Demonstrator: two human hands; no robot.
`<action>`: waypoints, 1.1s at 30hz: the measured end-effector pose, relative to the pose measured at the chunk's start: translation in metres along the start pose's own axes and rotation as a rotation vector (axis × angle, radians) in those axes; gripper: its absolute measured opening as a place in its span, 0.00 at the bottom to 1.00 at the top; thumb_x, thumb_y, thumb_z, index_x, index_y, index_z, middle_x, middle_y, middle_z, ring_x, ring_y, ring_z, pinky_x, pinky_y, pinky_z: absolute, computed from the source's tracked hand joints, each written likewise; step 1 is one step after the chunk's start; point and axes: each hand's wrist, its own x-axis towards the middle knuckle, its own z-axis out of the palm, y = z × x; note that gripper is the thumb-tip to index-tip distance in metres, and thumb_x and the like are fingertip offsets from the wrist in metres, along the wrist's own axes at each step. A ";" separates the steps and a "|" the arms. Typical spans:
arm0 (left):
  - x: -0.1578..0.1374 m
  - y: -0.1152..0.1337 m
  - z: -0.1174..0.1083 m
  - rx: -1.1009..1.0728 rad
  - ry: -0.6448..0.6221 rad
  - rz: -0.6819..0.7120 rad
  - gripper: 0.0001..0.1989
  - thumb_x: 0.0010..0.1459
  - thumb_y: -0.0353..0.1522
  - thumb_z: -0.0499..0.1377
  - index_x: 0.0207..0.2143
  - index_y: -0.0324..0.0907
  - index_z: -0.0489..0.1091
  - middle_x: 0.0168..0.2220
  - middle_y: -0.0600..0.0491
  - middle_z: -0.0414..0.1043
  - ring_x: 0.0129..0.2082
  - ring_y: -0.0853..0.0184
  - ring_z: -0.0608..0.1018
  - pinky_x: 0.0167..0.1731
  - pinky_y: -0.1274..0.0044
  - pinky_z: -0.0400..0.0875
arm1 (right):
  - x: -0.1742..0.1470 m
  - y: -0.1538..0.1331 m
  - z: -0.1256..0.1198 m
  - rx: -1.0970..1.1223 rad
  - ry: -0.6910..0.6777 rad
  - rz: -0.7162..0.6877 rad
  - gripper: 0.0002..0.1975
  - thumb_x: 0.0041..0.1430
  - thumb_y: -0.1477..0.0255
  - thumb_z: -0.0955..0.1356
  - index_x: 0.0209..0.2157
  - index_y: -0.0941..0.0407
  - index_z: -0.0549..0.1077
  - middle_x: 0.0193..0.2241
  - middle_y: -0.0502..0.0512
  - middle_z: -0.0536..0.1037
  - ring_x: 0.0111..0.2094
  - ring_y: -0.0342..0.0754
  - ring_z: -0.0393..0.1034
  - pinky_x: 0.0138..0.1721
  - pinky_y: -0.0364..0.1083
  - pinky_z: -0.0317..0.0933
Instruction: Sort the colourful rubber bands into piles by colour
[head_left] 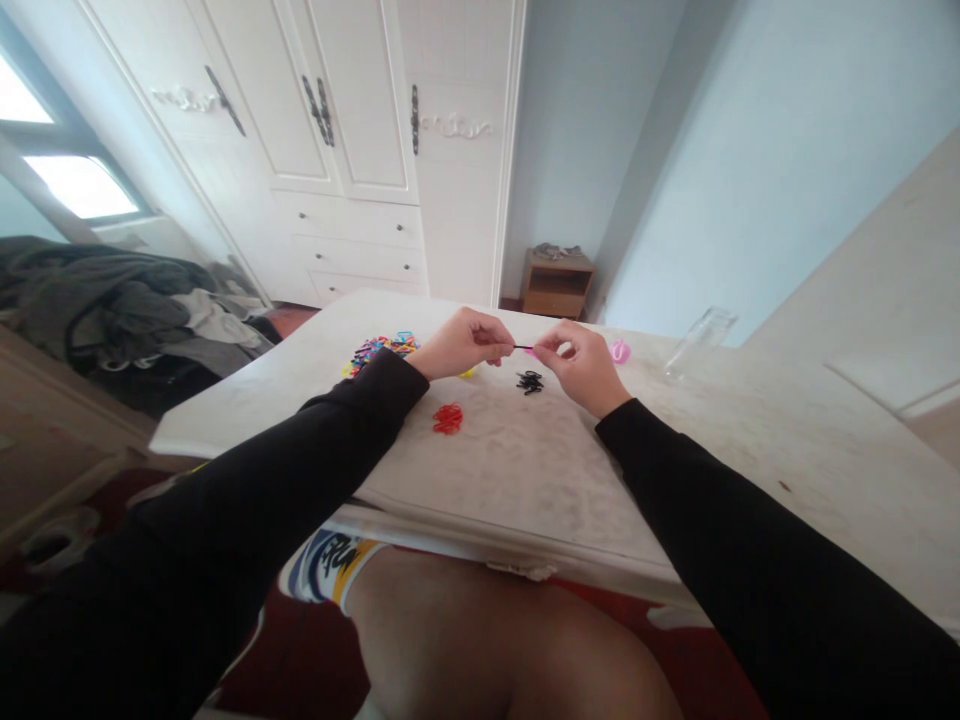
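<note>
A thin black rubber band point(523, 347) stretches between my two hands above the white table. My left hand point(466, 343) pinches one end of it, and the fingertips of my right hand point(571, 358) pinch the other. Just below the right fingers lies a small pile of black rubber bands point(529, 382). A red pile point(448, 419) sits nearer to me, below my left hand. Beside the left wrist is a larger heap of mixed-colour bands point(382, 350), partly covered by the sleeve. A bit of yellow point(468, 373) shows under my left hand, mostly hidden.
Pink bands point(619, 351) lie to the right of my right hand. Farther right, a clear glass container point(701, 340) is on the table point(750, 470). Behind stand a white wardrobe point(360, 150) and a small wooden cabinet point(556, 283). Clothes point(105, 310) are heaped at the left.
</note>
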 end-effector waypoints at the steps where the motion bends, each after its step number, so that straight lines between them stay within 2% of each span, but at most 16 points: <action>1: 0.000 -0.001 0.000 0.002 0.014 -0.003 0.12 0.53 0.36 0.73 0.31 0.35 0.78 0.24 0.51 0.78 0.23 0.71 0.80 0.27 0.80 0.77 | 0.000 0.002 -0.002 -0.009 -0.003 0.006 0.05 0.55 0.73 0.71 0.26 0.55 0.75 0.28 0.53 0.77 0.32 0.48 0.70 0.32 0.46 0.62; 5: 0.000 -0.002 0.001 -0.023 0.035 -0.026 0.17 0.50 0.38 0.75 0.37 0.35 0.79 0.26 0.49 0.81 0.25 0.68 0.82 0.30 0.78 0.80 | 0.002 0.014 -0.010 -0.077 -0.094 0.017 0.05 0.54 0.73 0.72 0.24 0.56 0.76 0.27 0.53 0.78 0.30 0.47 0.70 0.34 0.47 0.63; 9: 0.000 -0.001 0.001 -0.054 0.022 -0.048 0.19 0.51 0.40 0.75 0.37 0.34 0.78 0.29 0.46 0.83 0.29 0.65 0.85 0.32 0.76 0.82 | 0.003 0.020 -0.011 -0.115 -0.178 0.015 0.05 0.52 0.73 0.72 0.24 0.56 0.78 0.27 0.52 0.78 0.29 0.46 0.70 0.35 0.47 0.64; 16: -0.001 -0.004 0.001 -0.107 -0.005 -0.055 0.19 0.52 0.40 0.75 0.37 0.35 0.78 0.37 0.43 0.84 0.38 0.60 0.87 0.40 0.72 0.83 | 0.003 0.020 -0.013 -0.127 -0.204 0.024 0.03 0.51 0.73 0.73 0.25 0.56 0.80 0.27 0.52 0.78 0.29 0.46 0.70 0.35 0.47 0.64; 20: -0.001 -0.007 0.000 -0.146 -0.018 -0.050 0.19 0.51 0.40 0.75 0.38 0.35 0.78 0.38 0.43 0.84 0.40 0.59 0.87 0.45 0.69 0.83 | 0.003 0.021 -0.013 -0.136 -0.213 0.034 0.03 0.51 0.74 0.73 0.26 0.57 0.80 0.27 0.52 0.78 0.29 0.46 0.71 0.35 0.46 0.64; 28: 0.000 -0.007 0.001 -0.160 -0.044 -0.029 0.17 0.51 0.36 0.75 0.39 0.36 0.78 0.40 0.43 0.85 0.41 0.60 0.87 0.47 0.68 0.83 | 0.002 0.022 -0.012 -0.129 -0.266 0.056 0.02 0.50 0.73 0.74 0.26 0.57 0.80 0.27 0.53 0.80 0.29 0.46 0.72 0.34 0.46 0.64; 33: 0.000 -0.008 0.001 -0.168 -0.060 -0.041 0.18 0.51 0.35 0.75 0.42 0.36 0.77 0.41 0.43 0.84 0.42 0.60 0.87 0.46 0.67 0.83 | 0.002 0.018 -0.012 -0.098 -0.205 0.029 0.05 0.52 0.70 0.74 0.27 0.57 0.80 0.27 0.53 0.80 0.28 0.46 0.72 0.33 0.47 0.65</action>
